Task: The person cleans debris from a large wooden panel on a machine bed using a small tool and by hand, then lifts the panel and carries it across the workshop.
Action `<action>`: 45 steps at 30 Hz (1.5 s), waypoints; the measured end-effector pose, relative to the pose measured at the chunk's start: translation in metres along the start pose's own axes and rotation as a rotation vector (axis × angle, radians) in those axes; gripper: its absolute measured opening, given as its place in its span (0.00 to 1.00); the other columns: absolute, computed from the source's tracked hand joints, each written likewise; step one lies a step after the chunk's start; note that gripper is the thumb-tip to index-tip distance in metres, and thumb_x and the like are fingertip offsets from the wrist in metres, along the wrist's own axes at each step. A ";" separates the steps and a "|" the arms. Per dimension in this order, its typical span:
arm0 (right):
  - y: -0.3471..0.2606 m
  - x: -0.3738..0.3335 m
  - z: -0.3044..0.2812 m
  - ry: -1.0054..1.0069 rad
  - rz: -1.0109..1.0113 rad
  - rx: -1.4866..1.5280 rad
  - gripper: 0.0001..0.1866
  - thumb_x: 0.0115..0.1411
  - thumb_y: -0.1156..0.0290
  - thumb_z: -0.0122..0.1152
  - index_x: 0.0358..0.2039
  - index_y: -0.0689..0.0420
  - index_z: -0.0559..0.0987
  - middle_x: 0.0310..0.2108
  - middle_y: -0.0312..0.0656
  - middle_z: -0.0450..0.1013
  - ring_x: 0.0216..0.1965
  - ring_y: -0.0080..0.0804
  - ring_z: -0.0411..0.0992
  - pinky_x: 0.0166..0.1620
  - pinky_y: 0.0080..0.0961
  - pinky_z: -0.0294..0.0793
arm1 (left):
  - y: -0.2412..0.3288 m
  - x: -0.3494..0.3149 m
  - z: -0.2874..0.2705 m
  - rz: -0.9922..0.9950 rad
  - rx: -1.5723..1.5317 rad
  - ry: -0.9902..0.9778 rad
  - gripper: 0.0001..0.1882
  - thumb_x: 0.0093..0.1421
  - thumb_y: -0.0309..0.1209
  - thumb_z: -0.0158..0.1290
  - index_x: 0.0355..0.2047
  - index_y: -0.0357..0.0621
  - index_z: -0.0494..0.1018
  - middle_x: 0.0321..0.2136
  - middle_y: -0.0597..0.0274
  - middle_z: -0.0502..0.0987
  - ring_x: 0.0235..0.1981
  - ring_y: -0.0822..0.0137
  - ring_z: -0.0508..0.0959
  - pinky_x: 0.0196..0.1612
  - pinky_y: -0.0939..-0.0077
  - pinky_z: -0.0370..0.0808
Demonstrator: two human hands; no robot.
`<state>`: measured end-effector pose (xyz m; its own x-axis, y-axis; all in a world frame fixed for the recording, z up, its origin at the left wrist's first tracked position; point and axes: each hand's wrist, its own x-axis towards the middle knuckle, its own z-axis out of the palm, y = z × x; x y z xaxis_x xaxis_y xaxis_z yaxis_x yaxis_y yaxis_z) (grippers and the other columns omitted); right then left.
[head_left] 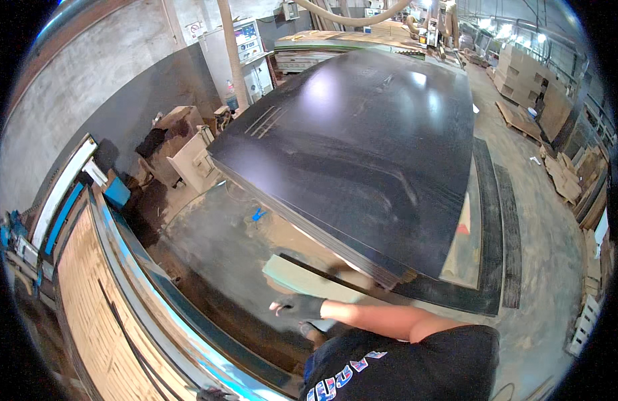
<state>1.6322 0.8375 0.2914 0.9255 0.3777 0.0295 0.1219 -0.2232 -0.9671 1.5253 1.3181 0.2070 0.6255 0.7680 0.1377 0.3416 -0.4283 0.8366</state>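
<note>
My right hand (299,307), in a dark fingerless glove, reaches across to the left in front of my body. Its bare fingers are slightly bent and apart, with nothing visible in them. Just beyond it lies a pale green board strip (309,275), low beside the stack; I cannot tell whether the hand touches it. At the bottom edge, my left hand (215,394) shows only as a dark glove by the slatted wooden bed of a long machine (98,287). Its fingers are cut off from view. A large stack of glossy black panels (349,147) fills the middle.
Black strips (509,234) lie on the floor right of the stack. A blue item (258,214) lies on the floor at its left. A control cabinet (245,53) and hose (232,60) stand behind. Cardboard boxes (523,77) and board scraps (566,177) line the right side.
</note>
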 end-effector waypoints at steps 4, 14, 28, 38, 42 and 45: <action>-0.037 0.091 0.026 -0.070 -0.090 -0.114 0.21 0.60 0.64 0.57 0.54 0.51 0.73 0.48 0.48 0.73 0.50 0.41 0.71 0.55 0.35 0.68 | 0.054 0.062 0.101 0.359 0.099 -0.356 0.15 0.57 0.41 0.56 0.39 0.44 0.77 0.31 0.57 0.78 0.28 0.66 0.74 0.31 0.68 0.73; -0.075 0.248 0.009 -0.113 -0.563 -0.593 0.40 0.53 0.57 0.63 0.65 0.46 0.59 0.65 0.49 0.53 0.64 0.51 0.55 0.60 0.49 0.59 | 0.307 0.070 0.187 -0.031 -0.354 -0.963 0.12 0.60 0.28 0.53 0.43 0.37 0.75 0.35 0.58 0.77 0.31 0.70 0.73 0.36 0.73 0.72; -0.077 0.566 -0.027 -0.216 -0.591 -0.346 0.39 0.53 0.66 0.64 0.64 0.51 0.59 0.62 0.53 0.57 0.61 0.56 0.60 0.58 0.44 0.65 | 0.400 0.309 0.333 -0.691 -1.088 -1.018 0.09 0.64 0.26 0.46 0.43 0.41 0.71 0.30 0.66 0.72 0.31 0.72 0.72 0.33 0.80 0.71; -0.073 0.804 -0.038 -0.406 -0.587 -0.538 0.38 0.52 0.64 0.63 0.64 0.45 0.61 0.60 0.54 0.59 0.55 0.54 0.66 0.51 0.43 0.72 | 0.395 0.499 0.459 -0.461 -0.912 -0.898 0.13 0.63 0.35 0.53 0.46 0.44 0.74 0.34 0.61 0.79 0.35 0.68 0.79 0.37 0.73 0.76; -0.042 0.901 -0.035 -0.447 -0.670 -0.509 0.23 0.53 0.66 0.61 0.51 0.55 0.75 0.52 0.51 0.69 0.53 0.50 0.69 0.53 0.40 0.69 | 0.394 0.587 0.519 -0.405 -0.827 -0.874 0.16 0.62 0.34 0.54 0.49 0.43 0.73 0.36 0.61 0.79 0.32 0.71 0.78 0.33 0.76 0.76; -0.051 0.970 -0.044 -0.254 -0.618 -0.458 0.17 0.54 0.67 0.61 0.45 0.53 0.78 0.46 0.49 0.73 0.47 0.49 0.72 0.51 0.40 0.70 | 0.404 0.660 0.564 -0.421 -0.800 -0.930 0.18 0.61 0.31 0.52 0.52 0.42 0.72 0.35 0.63 0.79 0.29 0.75 0.74 0.33 0.79 0.74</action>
<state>2.5400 1.1756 0.3804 0.5393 0.7337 0.4134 0.7706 -0.2320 -0.5936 2.4716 1.3828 0.3368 0.9330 0.0184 -0.3595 0.3203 0.4135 0.8523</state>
